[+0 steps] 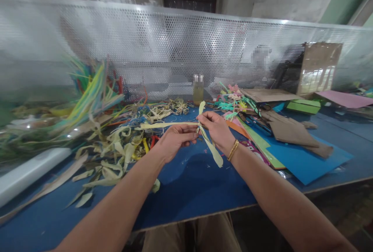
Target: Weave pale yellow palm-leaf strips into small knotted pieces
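Note:
My left hand [175, 140] and my right hand [217, 129] meet above the blue table [189, 190], both pinched on pale yellow-green leaf strips [211, 147]. One strip runs left from my left fingers, lying roughly level. Another crosses it, rising above my right fingers and hanging down past my right wrist, which wears a gold bracelet [233, 150]. The two strips cross where my fingertips meet.
A heap of dried leaf strips [116, 147] and coloured strips [90, 89] covers the table's left. A small glass bottle [198, 89] stands at the back by a perforated metal screen [175, 46]. Coloured paper sheets [303, 159], scissors [256, 120] and brown cardboard [291, 131] lie right.

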A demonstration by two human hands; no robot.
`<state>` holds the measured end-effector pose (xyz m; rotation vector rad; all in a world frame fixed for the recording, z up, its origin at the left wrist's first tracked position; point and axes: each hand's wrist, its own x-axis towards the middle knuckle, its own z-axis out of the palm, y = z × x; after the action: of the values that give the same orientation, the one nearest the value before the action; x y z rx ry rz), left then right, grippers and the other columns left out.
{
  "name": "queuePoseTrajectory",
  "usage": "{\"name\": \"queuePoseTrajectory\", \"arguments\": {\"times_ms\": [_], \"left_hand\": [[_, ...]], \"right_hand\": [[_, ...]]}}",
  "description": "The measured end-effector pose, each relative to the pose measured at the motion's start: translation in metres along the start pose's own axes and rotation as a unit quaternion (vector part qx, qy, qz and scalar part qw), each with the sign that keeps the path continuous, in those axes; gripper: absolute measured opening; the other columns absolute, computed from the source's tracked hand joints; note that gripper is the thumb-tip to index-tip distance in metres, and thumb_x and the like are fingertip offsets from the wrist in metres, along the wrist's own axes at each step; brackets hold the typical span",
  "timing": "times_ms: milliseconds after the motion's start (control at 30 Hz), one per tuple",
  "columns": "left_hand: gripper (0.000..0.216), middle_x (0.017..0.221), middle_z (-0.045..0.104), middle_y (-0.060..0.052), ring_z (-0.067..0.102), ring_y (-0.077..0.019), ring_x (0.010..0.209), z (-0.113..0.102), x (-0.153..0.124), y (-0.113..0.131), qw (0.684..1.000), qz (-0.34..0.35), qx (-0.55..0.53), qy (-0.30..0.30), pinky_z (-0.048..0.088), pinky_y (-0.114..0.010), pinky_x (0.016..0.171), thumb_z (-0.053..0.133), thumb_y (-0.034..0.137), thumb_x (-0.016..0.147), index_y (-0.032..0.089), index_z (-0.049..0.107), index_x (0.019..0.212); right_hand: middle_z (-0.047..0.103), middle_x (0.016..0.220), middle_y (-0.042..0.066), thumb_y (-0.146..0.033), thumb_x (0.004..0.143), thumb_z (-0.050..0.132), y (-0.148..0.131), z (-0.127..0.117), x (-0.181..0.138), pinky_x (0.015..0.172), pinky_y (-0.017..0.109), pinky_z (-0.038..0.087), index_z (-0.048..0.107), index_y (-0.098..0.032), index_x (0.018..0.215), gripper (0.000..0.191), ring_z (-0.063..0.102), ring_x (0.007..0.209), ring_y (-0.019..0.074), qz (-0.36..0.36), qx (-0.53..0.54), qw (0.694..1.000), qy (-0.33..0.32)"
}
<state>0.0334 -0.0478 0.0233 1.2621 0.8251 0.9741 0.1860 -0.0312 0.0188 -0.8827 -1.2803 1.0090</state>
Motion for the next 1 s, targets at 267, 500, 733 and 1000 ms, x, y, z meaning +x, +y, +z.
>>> {"name": "queuePoseTrajectory", "arguments": {"times_ms": [267,500,733,1000], "left_hand": [[0.031,0.076,0.066,0.0,0.063,-0.0096,0.057,0.001,-0.001,-0.0007,1.0,-0.004,-0.01,-0.01,0.039,-0.019,0.046,0.076,0.017,0.065,0.018,0.07,0.095],[0.014,0.067,0.063,0.0,0.058,-0.0094,0.058,0.0035,0.0036,-0.0051,1.0,0.026,-0.011,0.005,0.041,-0.02,0.051,0.067,0.012,0.066,0.016,0.069,0.079],[0.022,0.064,0.057,-0.001,0.051,-0.0088,0.058,0.0051,0.0034,-0.0044,0.998,0.038,-0.055,0.004,0.04,-0.022,0.054,0.071,0.035,0.073,0.014,0.068,0.069],[0.023,0.064,0.059,0.002,0.05,-0.006,0.056,0.0012,0.008,-0.008,0.995,0.06,-0.058,0.058,0.042,-0.02,0.058,0.079,0.031,0.066,0.015,0.069,0.079]], "right_hand": [[0.049,0.062,-0.004,-0.041,0.072,0.065,-0.0011,-0.0005,-0.0008,0.057,0.025,0.038,0.058,-0.02,0.07,0.022,0.043,0.057,0.0099,-0.006,-0.013,1.0,0.003],[0.052,0.065,-0.003,-0.04,0.074,0.064,-0.0036,0.0017,-0.002,0.063,0.024,0.04,0.057,-0.019,0.067,0.023,0.046,0.063,0.011,-0.031,-0.052,0.998,0.001],[0.052,0.064,-0.004,-0.038,0.072,0.066,-0.0036,0.0033,-0.0023,0.064,0.025,0.041,0.057,-0.019,0.067,0.022,0.047,0.063,0.0102,-0.017,-0.025,0.999,-0.01],[0.06,0.073,0.0,-0.038,0.077,0.062,0.0,-0.001,0.0014,0.071,0.027,0.043,0.061,-0.019,0.072,0.02,0.053,0.071,0.0125,-0.051,-0.075,0.996,0.01]]}}
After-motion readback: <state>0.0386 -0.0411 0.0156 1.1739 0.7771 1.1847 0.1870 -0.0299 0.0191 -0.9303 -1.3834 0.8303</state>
